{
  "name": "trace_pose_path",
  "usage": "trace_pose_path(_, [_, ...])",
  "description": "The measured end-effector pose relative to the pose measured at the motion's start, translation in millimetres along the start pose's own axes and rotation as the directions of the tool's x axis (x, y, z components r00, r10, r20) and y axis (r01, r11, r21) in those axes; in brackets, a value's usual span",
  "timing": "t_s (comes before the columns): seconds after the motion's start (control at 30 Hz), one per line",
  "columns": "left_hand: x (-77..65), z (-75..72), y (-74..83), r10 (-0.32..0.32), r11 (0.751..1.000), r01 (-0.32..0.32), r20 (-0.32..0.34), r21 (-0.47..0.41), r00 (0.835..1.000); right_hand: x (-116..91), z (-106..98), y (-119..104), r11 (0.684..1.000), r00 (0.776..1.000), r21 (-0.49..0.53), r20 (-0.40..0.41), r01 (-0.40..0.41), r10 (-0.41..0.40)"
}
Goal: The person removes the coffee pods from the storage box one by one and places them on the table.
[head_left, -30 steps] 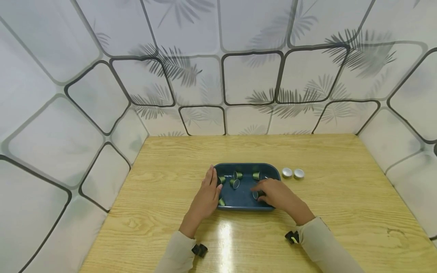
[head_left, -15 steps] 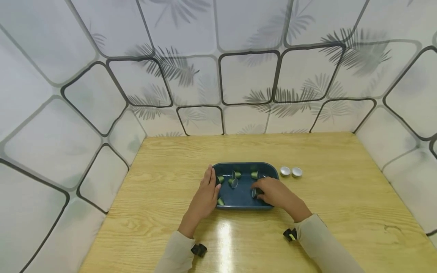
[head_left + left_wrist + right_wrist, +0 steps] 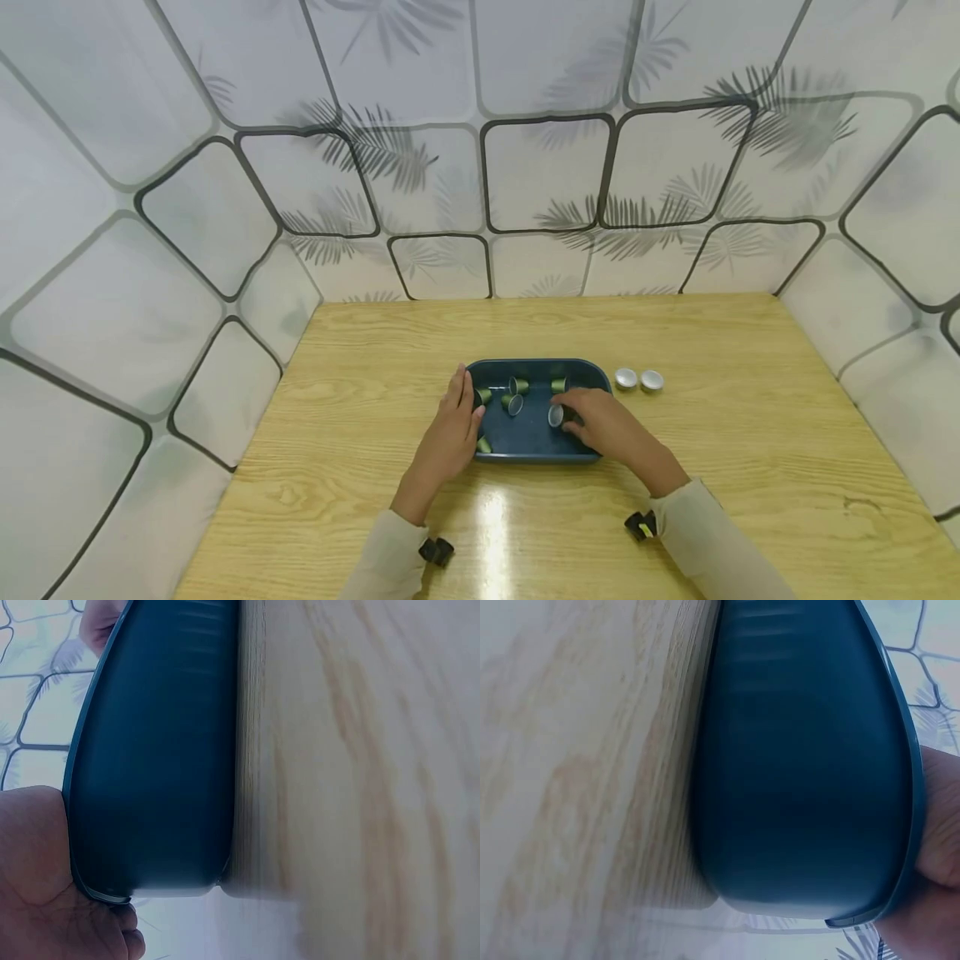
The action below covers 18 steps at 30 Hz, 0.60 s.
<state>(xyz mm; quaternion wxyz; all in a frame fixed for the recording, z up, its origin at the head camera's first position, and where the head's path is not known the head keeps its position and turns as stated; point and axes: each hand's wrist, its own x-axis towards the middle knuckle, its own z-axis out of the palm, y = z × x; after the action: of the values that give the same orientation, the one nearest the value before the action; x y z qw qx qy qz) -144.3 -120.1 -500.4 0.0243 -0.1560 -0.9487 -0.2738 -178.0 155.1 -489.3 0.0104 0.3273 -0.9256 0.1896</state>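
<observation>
Right hand (image 3: 600,422) is pinching a capsule (image 3: 556,416) near the tray's (image 3: 525,458) right edge; straight-fingered left hand (image 3: 450,435) is touching its left. Pickup is apparently proceeding, likely needing lift.

The right hand (image 3: 606,423) hides part of a pinched capsule (image 3: 555,416).

The yellowish, wood-grained table (image 3: 360,392) carries a blue tray (image 3: 528,437); just off the tray's far right corner, two small white capsules (image 3: 626,379) lie side by side.
</observation>
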Motion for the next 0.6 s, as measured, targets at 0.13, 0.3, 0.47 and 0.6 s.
trace_pose_path(0.13, [0.3,0.3,0.2,-0.001,1.0,0.001,0.006,0.004,1.0,-4,-1,1,0.999,0.998,0.032,-0.07,0.002,0.0])
trace_pose_path(0.3, [0.2,1.7,-2.1,-0.007,1.0,0.006,0.018,0.03,1.0,-10,-3,2,0.999,0.992,0.035,-0.126,-0.003,0.008])
trace_pose_path(0.47, [-0.4,1.5,-2.8,-0.007,1.0,0.007,0.015,0.016,1.0,-16,-6,1,0.996,0.989,0.086,-0.142,-0.035,0.047])
trace_pose_path(0.6, [-0.6,1.5,-2.4,-0.001,1.0,0.001,0.009,0.002,1.0,-20,-6,2,0.991,0.988,0.123,-0.138,-0.056,0.073])
